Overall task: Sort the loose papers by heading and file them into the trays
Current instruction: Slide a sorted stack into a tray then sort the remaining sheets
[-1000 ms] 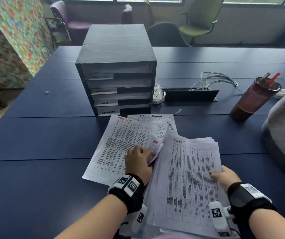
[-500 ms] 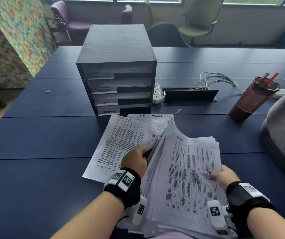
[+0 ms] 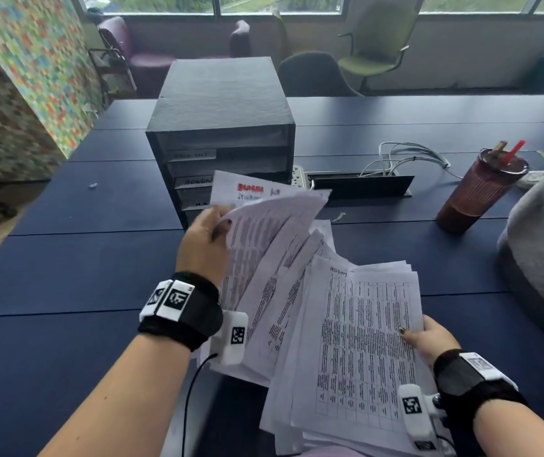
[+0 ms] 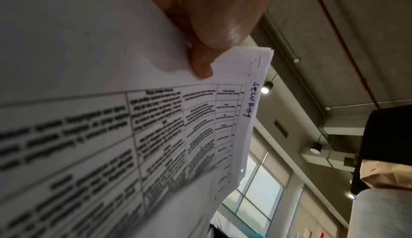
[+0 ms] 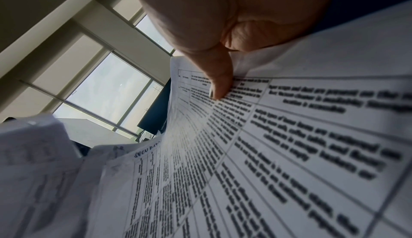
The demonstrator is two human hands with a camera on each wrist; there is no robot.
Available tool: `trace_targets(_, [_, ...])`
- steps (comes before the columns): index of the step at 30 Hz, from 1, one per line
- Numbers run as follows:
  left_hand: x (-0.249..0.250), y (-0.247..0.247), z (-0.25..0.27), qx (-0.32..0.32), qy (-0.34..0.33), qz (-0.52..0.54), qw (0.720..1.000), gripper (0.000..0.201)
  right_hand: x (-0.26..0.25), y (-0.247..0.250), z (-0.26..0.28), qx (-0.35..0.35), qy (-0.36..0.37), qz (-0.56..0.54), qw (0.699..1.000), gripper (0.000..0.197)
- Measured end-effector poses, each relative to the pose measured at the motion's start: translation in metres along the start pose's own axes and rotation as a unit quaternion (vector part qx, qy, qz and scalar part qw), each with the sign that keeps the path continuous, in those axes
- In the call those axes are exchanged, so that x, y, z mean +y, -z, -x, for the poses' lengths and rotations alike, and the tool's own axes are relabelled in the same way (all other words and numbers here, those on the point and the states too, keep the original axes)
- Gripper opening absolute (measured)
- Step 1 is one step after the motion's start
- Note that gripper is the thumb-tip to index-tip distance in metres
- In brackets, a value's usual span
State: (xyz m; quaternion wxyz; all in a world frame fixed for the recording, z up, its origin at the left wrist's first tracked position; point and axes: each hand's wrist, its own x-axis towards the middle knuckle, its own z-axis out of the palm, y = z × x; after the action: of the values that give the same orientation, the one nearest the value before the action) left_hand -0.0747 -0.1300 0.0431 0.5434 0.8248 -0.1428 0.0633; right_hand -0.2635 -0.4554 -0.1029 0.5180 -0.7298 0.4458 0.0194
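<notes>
A person's left hand [image 3: 203, 245] pinches a curling sheaf of thin white printed sheets [image 3: 264, 245] before the black four-slot paper tray cabinet [image 3: 221, 127], while the right hand [image 3: 428, 338] grips the flatter stack [image 3: 362, 341] over the dark blue tabletop [image 3: 66, 275]; light, floppy paper probably handles best held by its edges.

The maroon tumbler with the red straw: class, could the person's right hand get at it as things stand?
Probably not straight away. The right hand grips the paper stack, so its grip is taken. The maroon tumbler stands farther off on the table, though nothing lies between them.
</notes>
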Motion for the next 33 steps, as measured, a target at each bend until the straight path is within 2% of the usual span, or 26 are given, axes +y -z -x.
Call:
trace_targets(4, [0.014,0.027,-0.021,0.104,-0.043,-0.023,0.993,0.026,0.001,0.0,0.0,0.0,-0.008,-0.017,1.0,0.024])
trace_targets(8, [0.036,0.058,-0.036,0.224,-0.097,-0.054,0.968,0.034,0.006,0.002,-0.003,-0.003,-0.006,-0.04,0.999,0.026])
trace_targets(12, [0.056,0.073,-0.041,0.269,-0.149,0.086,0.948,0.034,-0.001,0.006,0.002,0.006,0.01,-0.1,0.995,0.03])
trace_targets(14, [0.056,0.076,-0.044,0.278,-0.155,0.108,0.942,0.033,-0.005,0.01,0.006,-0.003,0.01,-0.154,0.988,0.029])
trace_targets(15, [0.052,0.077,-0.045,0.274,-0.148,0.088,0.946,0.033,-0.003,0.012,0.005,-0.004,0.012,-0.181,0.983,0.043])
trace_targets(16, [0.047,0.076,-0.045,0.263,-0.135,0.057,0.954,0.033,0.001,0.016,0.0,-0.007,0.011,-0.202,0.979,0.066])
trace_targets(17, [0.037,0.075,-0.045,0.249,-0.113,0.028,0.962,0.031,0.002,0.019,0.0,-0.016,0.011,-0.224,0.974,0.076])
trace_targets(18, [0.026,0.072,-0.044,0.231,-0.087,0.011,0.969,0.03,-0.001,0.021,0.002,-0.018,0.011,-0.253,0.967,0.065])
trace_targets(19, [0.013,0.067,-0.042,0.211,-0.065,0.001,0.975,0.028,-0.005,0.024,0.008,-0.022,0.013,-0.282,0.959,0.04])
trace_targets(20, [-0.002,0.062,-0.041,0.192,-0.046,-0.008,0.98,0.027,-0.008,0.027,0.012,-0.028,0.011,-0.314,0.949,0.025])
trace_targets(23, [-0.042,0.047,-0.029,0.134,0.022,0.0,0.991,0.023,-0.013,0.039,0.014,-0.078,0.014,-0.369,0.926,0.032])
trace_targets(26, [-0.061,0.031,-0.013,0.09,0.09,0.014,0.992,0.029,-0.022,0.046,0.018,-0.112,0.035,-0.403,0.907,0.033])
trace_targets(30, [-0.05,0.009,0.008,0.047,0.149,0.094,0.983,0.029,-0.04,0.038,0.018,-0.119,0.056,-0.366,0.921,0.031])
trace_targets(33, [-0.039,-0.013,0.017,0.004,0.19,0.143,0.971,0.026,-0.06,0.021,0.022,-0.124,0.085,-0.346,0.926,0.022])
